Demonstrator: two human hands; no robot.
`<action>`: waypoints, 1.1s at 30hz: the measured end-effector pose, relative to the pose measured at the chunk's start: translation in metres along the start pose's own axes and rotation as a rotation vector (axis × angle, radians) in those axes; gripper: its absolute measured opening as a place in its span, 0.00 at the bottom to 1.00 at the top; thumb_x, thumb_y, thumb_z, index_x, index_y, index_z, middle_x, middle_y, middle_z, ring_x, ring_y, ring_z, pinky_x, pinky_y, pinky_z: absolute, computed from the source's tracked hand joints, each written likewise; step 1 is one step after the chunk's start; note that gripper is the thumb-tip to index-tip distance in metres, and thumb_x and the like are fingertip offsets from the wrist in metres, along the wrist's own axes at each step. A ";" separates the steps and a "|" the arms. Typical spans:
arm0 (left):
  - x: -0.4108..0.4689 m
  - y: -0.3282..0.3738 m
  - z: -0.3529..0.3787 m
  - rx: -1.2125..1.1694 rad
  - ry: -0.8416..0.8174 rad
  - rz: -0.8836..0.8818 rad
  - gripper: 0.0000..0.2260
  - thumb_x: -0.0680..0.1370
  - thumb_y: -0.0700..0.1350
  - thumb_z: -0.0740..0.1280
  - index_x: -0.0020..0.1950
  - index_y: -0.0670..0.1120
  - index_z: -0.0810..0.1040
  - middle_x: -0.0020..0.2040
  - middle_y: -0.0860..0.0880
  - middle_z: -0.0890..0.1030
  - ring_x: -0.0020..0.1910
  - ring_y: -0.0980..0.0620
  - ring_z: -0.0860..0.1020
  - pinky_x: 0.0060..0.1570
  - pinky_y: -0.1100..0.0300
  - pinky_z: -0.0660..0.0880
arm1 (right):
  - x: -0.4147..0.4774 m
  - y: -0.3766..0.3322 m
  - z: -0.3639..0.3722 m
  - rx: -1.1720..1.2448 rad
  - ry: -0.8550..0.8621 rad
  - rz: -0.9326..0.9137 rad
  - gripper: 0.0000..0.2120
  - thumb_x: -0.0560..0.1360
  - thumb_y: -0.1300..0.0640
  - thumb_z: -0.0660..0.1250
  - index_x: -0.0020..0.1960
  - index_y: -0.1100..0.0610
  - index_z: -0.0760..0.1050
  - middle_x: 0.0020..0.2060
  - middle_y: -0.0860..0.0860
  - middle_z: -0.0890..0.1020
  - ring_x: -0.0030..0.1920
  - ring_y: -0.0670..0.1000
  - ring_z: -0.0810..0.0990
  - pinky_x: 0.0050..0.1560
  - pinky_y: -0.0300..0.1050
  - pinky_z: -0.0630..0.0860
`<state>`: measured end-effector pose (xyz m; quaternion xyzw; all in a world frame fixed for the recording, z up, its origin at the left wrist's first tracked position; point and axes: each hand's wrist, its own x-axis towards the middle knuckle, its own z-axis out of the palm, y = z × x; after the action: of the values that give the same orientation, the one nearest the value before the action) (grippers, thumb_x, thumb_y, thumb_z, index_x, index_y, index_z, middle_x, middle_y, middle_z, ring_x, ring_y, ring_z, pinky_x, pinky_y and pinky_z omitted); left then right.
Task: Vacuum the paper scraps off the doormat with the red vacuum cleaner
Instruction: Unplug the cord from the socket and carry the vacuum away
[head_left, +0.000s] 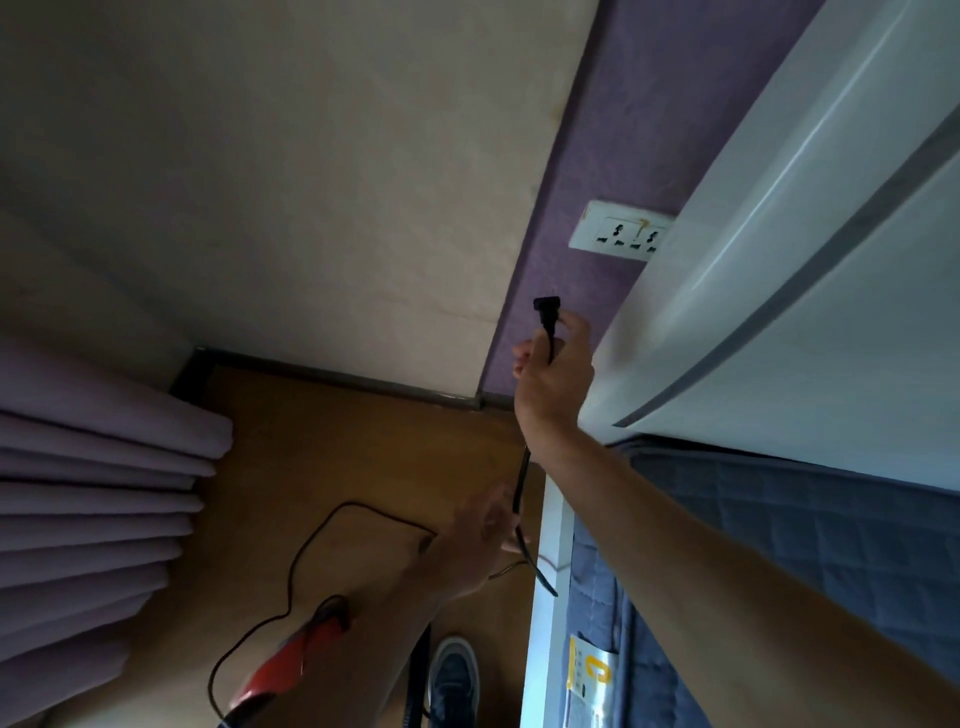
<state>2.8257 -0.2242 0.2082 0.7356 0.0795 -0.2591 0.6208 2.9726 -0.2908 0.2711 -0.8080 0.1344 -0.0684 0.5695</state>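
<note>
One head-worn camera, looking forward and down.
It faces a wall corner from close range, both arms reaching into frame from the bottom: the right hand (555, 364) sits mid-frame, a socket (618, 231) above it, the left hand (475, 540) below it, and floor (311, 467) left of that.

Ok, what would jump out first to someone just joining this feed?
The right hand at centre, holding a black plug up toward the white wall socket on the purple wall, not yet in. Below it, the blurred left hand is at the cord, which trails across the wooden floor to the red vacuum at bottom left.
</note>
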 end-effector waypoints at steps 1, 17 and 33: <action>-0.001 -0.005 0.001 -0.005 0.027 0.007 0.06 0.84 0.46 0.57 0.51 0.50 0.73 0.46 0.39 0.80 0.47 0.47 0.84 0.54 0.45 0.81 | -0.002 -0.001 0.004 -0.007 -0.023 -0.027 0.10 0.82 0.60 0.59 0.62 0.57 0.70 0.35 0.53 0.81 0.33 0.49 0.80 0.35 0.43 0.79; -0.097 -0.079 -0.055 -0.111 0.422 -0.068 0.07 0.85 0.43 0.54 0.53 0.46 0.71 0.46 0.46 0.83 0.44 0.57 0.83 0.40 0.63 0.80 | -0.106 -0.014 0.118 -0.182 -0.457 -0.244 0.09 0.83 0.54 0.57 0.61 0.57 0.66 0.35 0.48 0.83 0.36 0.46 0.83 0.42 0.50 0.82; -0.261 -0.189 -0.067 -0.267 0.828 -0.170 0.04 0.83 0.40 0.58 0.49 0.48 0.69 0.35 0.53 0.80 0.31 0.57 0.77 0.33 0.53 0.79 | -0.343 -0.022 0.204 -0.198 -0.967 -0.363 0.04 0.83 0.55 0.56 0.57 0.49 0.66 0.35 0.50 0.81 0.34 0.46 0.80 0.43 0.51 0.81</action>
<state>2.5387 -0.0652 0.1749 0.6816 0.4144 0.0196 0.6028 2.7018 0.0012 0.2362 -0.8074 -0.2802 0.2278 0.4665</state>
